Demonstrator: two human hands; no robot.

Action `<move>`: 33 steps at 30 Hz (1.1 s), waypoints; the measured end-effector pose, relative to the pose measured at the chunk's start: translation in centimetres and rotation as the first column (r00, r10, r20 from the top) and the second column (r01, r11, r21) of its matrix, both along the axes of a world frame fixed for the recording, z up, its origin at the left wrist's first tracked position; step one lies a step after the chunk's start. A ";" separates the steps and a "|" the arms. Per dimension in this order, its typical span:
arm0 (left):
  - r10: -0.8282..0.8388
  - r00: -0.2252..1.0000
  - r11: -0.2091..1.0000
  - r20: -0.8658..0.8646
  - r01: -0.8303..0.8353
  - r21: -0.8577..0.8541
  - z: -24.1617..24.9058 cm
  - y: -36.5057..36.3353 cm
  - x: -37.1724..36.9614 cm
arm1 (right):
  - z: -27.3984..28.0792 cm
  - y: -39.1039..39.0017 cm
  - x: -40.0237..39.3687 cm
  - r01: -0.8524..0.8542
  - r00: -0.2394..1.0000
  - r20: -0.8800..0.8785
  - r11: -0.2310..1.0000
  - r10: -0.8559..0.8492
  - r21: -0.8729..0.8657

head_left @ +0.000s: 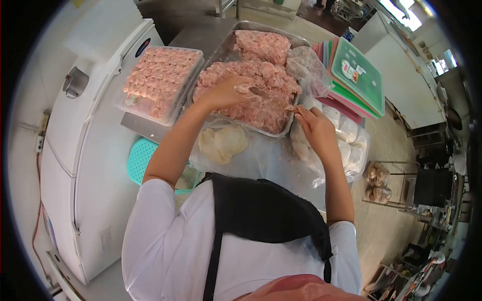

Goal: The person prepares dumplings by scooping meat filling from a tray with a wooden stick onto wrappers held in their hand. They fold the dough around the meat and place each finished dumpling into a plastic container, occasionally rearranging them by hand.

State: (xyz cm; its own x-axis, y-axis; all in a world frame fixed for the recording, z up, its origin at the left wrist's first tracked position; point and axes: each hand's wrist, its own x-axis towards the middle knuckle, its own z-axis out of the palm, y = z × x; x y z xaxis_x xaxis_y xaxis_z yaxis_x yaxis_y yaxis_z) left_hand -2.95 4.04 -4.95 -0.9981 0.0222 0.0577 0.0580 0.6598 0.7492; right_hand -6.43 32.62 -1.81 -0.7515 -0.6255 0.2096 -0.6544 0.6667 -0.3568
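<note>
The big metal tray (232,37) on the worktop (201,35) is the thing to steer by: it is heaped with pink minced meat (261,95), and both hands are at its near side. The left hand (228,92) lies on the mound, fingers curled down into it and closed on a scoop of mince. The right hand (312,123) sits at the tray's near right corner, fingertips pinched on a small bit of mince.

The meat looks soft, wet and sticky; it would smear and cling sooner than lift clean, so I would say it is best taken in small pinches from the top of the heap.

Left of the tray stands a clear plastic box (159,80) packed with formed pink pieces. Just in front of the tray lie pale wrappers (222,142) on plastic sheeting. Right of it is a stack of coloured lids (357,75); the top green one carries a small label, too small to read. The fridge (90,150) left of the box bears a dark oval badge, also illegible.
</note>
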 end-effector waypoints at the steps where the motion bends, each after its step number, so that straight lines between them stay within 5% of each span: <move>1: 0.045 0.999 0.999 0.016 -0.045 -0.020 -2.0 -0.6 -0.7 | -0.2 -0.5 0.4 -0.031 0.999 -0.026 0.997 0.029 -0.070; 3: 0.036 0.993 0.999 0.113 -0.032 -0.036 -2.1 -0.8 -0.9 | -1.6 -1.2 1.3 -0.091 0.994 -0.075 0.975 0.077 -0.204; 6: -0.028 0.965 0.999 0.262 0.038 -0.030 0.8 -0.1 -0.2 | -7.3 -1.1 -2.2 -0.093 0.994 0.046 0.985 0.101 -0.148; 9: 0.035 0.990 0.999 0.136 -0.033 -0.014 1.5 -0.8 1.2 | -5.3 1.1 -2.1 0.018 0.998 0.052 0.973 -0.031 0.228; 12: -0.078 0.988 0.993 -0.131 0.089 0.081 1.7 -1.5 2.5 | -2.1 2.1 -1.2 0.067 0.994 0.086 0.994 -0.074 0.081; 14: -0.107 0.950 0.990 -0.294 0.130 0.059 3.3 -1.2 3.4 | 0.2 1.4 0.4 0.011 0.966 0.255 0.973 0.049 -0.230; 16: -0.228 0.973 0.963 -0.048 0.232 0.134 5.0 -0.9 3.4 | 0.4 0.5 1.6 -0.100 0.913 0.298 0.864 0.277 -0.494; 18: -0.321 0.947 0.944 -0.005 0.320 0.083 4.5 -1.4 3.3 | -0.7 -1.2 2.6 -0.156 0.891 0.337 0.904 0.303 -0.398; 20: -0.391 0.906 0.919 -0.164 0.375 -0.120 2.0 -2.7 2.4 | -0.6 -2.0 2.5 -0.175 0.925 0.280 0.943 0.256 -0.283; 23: -0.164 0.978 0.986 -0.132 0.167 0.010 1.6 -3.7 4.0 | 2.0 -3.0 2.9 -0.106 0.991 0.068 0.983 0.117 -0.150; 26: -0.318 0.938 0.930 0.141 0.279 0.239 3.0 -5.9 3.5 | 3.0 -5.4 5.6 -0.078 0.997 -0.026 0.989 0.075 -0.126; 29: -0.345 0.922 0.938 -0.174 0.335 -0.087 3.0 -7.7 4.7 | 2.5 -6.9 5.7 -0.134 0.991 -0.032 0.989 0.132 -0.065; 33: -0.302 0.946 0.932 -0.120 0.319 0.170 3.5 -11.2 7.3 | 6.1 -9.6 7.1 -0.098 0.987 0.118 0.990 0.110 -0.098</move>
